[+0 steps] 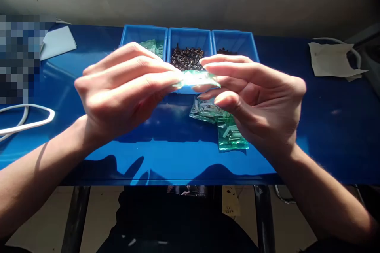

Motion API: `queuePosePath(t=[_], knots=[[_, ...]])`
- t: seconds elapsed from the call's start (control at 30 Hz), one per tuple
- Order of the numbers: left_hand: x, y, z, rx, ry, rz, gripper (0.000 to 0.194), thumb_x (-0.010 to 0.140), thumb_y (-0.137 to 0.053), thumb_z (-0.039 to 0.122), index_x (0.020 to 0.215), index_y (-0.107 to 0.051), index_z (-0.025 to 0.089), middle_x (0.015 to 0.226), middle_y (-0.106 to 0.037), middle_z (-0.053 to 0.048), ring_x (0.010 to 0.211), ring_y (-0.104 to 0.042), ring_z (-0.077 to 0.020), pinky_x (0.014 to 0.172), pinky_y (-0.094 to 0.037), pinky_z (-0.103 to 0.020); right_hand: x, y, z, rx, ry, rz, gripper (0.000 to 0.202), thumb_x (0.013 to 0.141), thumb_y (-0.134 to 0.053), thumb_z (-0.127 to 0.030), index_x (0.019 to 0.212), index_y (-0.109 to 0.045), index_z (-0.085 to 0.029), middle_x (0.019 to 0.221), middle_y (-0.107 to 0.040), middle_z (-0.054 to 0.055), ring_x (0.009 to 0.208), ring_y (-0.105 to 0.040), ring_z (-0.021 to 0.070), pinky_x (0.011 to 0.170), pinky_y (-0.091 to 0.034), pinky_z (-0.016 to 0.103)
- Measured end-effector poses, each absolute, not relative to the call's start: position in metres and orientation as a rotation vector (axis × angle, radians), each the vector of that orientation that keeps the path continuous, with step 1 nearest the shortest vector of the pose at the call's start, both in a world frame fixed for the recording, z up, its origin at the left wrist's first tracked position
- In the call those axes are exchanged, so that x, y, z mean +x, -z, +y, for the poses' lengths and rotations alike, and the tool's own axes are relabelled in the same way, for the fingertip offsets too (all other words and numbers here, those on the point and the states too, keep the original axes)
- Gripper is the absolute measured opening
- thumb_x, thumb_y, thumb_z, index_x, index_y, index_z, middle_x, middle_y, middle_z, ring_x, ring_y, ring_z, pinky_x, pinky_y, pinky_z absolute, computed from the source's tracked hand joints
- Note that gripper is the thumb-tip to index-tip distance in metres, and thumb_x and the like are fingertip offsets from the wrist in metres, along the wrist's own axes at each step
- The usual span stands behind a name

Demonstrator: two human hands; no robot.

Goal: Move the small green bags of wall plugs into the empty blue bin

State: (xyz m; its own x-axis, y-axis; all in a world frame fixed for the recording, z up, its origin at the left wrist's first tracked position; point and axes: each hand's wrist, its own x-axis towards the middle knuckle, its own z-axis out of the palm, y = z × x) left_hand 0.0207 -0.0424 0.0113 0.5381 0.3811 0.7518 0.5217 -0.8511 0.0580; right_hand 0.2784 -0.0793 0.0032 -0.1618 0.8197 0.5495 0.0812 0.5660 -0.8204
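While both hands pinch it, the left hand (pixel 124 91) and right hand (pixel 252 99) hold a small green bag (pixel 197 79) above the blue surface (pixel 166 154), before the middle bin (pixel 190 39) of dark screws. Even fingertip pressure should keep it level.

The surface (pixel 89 158) is a glossy deep blue, brighter where sunlight strikes it and crossed by dark shadows. On it stand three bright blue bins (pixel 190 37): the middle one holds dark brown screws (pixel 187 57), the one to its left pale green bags (pixel 152 45). In front of the middle bin, the small bag (pixel 197 79) between the fingers (pixel 166 81) is translucent pale green, washed nearly white by glare. Just below it lie clear green packets (pixel 228 132) with silvery pieces inside. Far left of the bins runs a white cable (pixel 32 122); far right lies off-white paper (pixel 332 61).
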Motion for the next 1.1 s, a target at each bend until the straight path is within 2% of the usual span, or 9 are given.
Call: queuePosePath(t=[0.17, 0.27, 0.43, 0.53, 0.63, 0.73, 0.83, 1.0, 1.1], knots=[[0.022, -0.009, -0.051, -2.608, 1.308, -0.927, 0.011, 0.116, -0.07, 0.032, 0.118, -0.08, 0.033, 0.108, -0.083, 0.016, 0.102, -0.087, -0.0133, 0.088, -0.073, -0.034, 0.277, 0.0, -0.082, -0.904, -0.489, -1.659, 0.022, 0.096, -0.093, -0.019, 0.11, -0.09, -0.036, 0.104, -0.085, -0.001, 0.08, -0.082, 0.0198, 0.067, -0.075, 0.038], [0.023, -0.008, -0.054, -2.628, 1.353, -0.931, 0.008, 0.113, -0.077, 0.028, 0.119, -0.081, 0.03, 0.113, -0.085, 0.012, 0.101, -0.087, -0.0144, 0.085, -0.074, -0.031, 0.278, 0.001, -0.082, -0.966, -0.468, -1.689, 0.02, 0.095, -0.095, -0.024, 0.108, -0.089, -0.038, 0.101, -0.087, -0.004, 0.081, -0.083, 0.0219, 0.073, -0.076, 0.041], [0.026, -0.009, -0.053, -2.721, 1.292, -1.034, 0.019, 0.114, -0.075, 0.037, 0.129, -0.078, 0.026, 0.112, -0.086, 0.012, 0.093, -0.086, -0.0081, 0.084, -0.074, -0.02, 0.279, -0.002, -0.084, -0.952, -0.477, -1.719, 0.02, 0.096, -0.092, -0.022, 0.105, -0.087, -0.039, 0.098, -0.085, -0.004, 0.081, -0.078, 0.021, 0.075, -0.074, 0.041], [0.026, -0.009, -0.053, -2.762, 1.303, -1.068, 0.034, 0.114, -0.077, 0.033, 0.147, -0.071, 0.04, 0.116, -0.085, 0.014, 0.095, -0.086, -0.0085, 0.085, -0.075, -0.021, 0.277, -0.006, -0.087, -0.945, -0.52, -1.721, 0.02, 0.102, -0.084, -0.019, 0.105, -0.084, -0.039, 0.098, -0.082, -0.004, 0.076, -0.076, 0.0198, 0.069, -0.072, 0.04], [0.024, -0.009, -0.053, -2.833, 1.347, -1.1, 0.068, 0.113, -0.073, 0.021, 0.163, -0.052, 0.061, 0.137, -0.079, 0.015, 0.112, -0.085, -0.0144, 0.09, -0.078, -0.029, 0.275, -0.01, -0.088, -0.919, -0.581, -1.663, 0.03, 0.103, -0.077, -0.012, 0.119, -0.079, -0.037, 0.126, -0.079, 0.0, 0.08, -0.076, 0.0196, 0.067, -0.071, 0.04], [0.024, -0.008, -0.052, -2.876, 1.271, -0.958, 0.077, 0.11, -0.072, 0.021, 0.169, -0.042, 0.062, 0.166, -0.059, 0.01, 0.141, -0.074, -0.0223, 0.101, -0.078, -0.039, 0.275, -0.011, -0.088, -0.857, -0.692, -1.589, 0.034, 0.101, -0.076, -0.009, 0.121, -0.081, -0.036, 0.126, -0.079, 0.0, 0.079, -0.075, 0.0207, 0.067, -0.07, 0.043], [0.026, -0.006, -0.051, -2.813, 1.174, -0.826, 0.067, 0.113, -0.072, 0.036, 0.172, -0.044, 0.052, 0.175, -0.047, 0.003, 0.156, -0.062, -0.0294, 0.107, -0.076, -0.044, 0.278, -0.01, -0.087, -0.83, -0.81, -1.587, 0.028, 0.105, -0.074, -0.013, 0.116, -0.086, -0.035, 0.099, -0.082, -0.001, 0.073, -0.077, 0.022, 0.069, -0.072, 0.045], [0.029, -0.007, -0.049, -2.735, 1.208, -0.78, 0.034, 0.114, -0.071, 0.033, 0.148, -0.069, 0.035, 0.138, -0.078, 0.002, 0.129, -0.078, -0.0234, 0.108, -0.071, -0.05, 0.278, -0.006, -0.09, -0.916, -0.68, -1.721, 0.021, 0.104, -0.083, -0.025, 0.123, -0.084, -0.034, 0.115, -0.085, 0.003, 0.088, -0.083, 0.0251, 0.076, -0.075, 0.046], [0.03, -0.011, -0.051, -2.757, 1.223, -0.786, 0.02, 0.115, -0.07, 0.032, 0.134, -0.075, 0.032, 0.12, -0.083, 0.008, 0.12, -0.08, -0.0189, 0.106, -0.069, -0.047, 0.278, -0.003, -0.09, -0.93, -0.385, -1.75, 0.012, 0.103, -0.085, -0.026, 0.111, -0.086, -0.035, 0.113, -0.081, 0.005, 0.093, -0.08, 0.0249, 0.077, -0.072, 0.044]])
